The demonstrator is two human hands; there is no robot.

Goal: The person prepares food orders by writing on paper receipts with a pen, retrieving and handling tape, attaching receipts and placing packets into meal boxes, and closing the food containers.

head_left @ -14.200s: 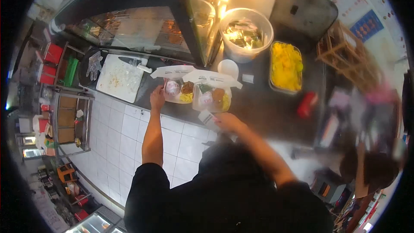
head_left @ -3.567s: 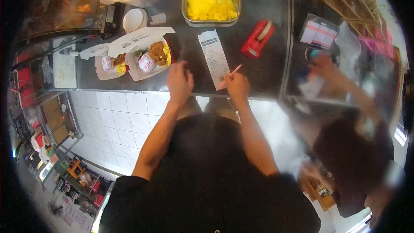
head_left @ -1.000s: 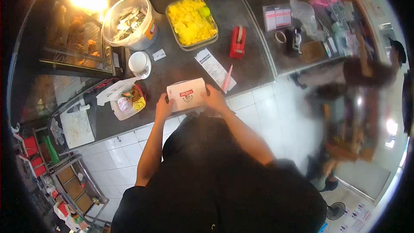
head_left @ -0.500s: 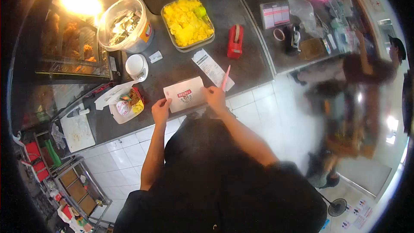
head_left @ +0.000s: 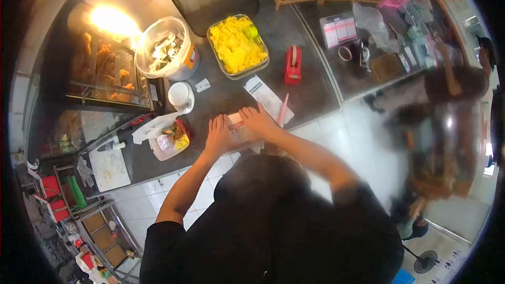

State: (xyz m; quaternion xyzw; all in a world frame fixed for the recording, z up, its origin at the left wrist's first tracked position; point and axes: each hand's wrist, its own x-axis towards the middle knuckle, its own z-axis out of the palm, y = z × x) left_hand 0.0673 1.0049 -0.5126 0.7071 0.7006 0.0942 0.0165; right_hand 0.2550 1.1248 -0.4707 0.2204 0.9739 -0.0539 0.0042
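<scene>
A white cardboard food box (head_left: 236,131) with a red and black printed logo lies at the counter's front edge, its lid down. My left hand (head_left: 217,135) grips its left side, fingers over the top toward the far edge. On the right, my right hand (head_left: 258,122) grips the box too, fingers across its top. To the left, an open food box (head_left: 173,148) holds a wrapped white bundle, some yellow food and dark food. A printed receipt (head_left: 262,95) with a pink pen (head_left: 283,108) lies just beyond my right hand.
Behind are a tray of yellow food (head_left: 236,75), a plastic bucket (head_left: 181,63), a white cup (head_left: 179,94) and a red tape dispenser (head_left: 293,65). A cutting board (head_left: 110,171) and lit display case (head_left: 105,102) stand left. A blurred person (head_left: 455,84) is at right.
My hands have moved from the box's side edges onto its top, with fingers now laid over it. The view has shifted, so the counter items appear lower and farther right.
</scene>
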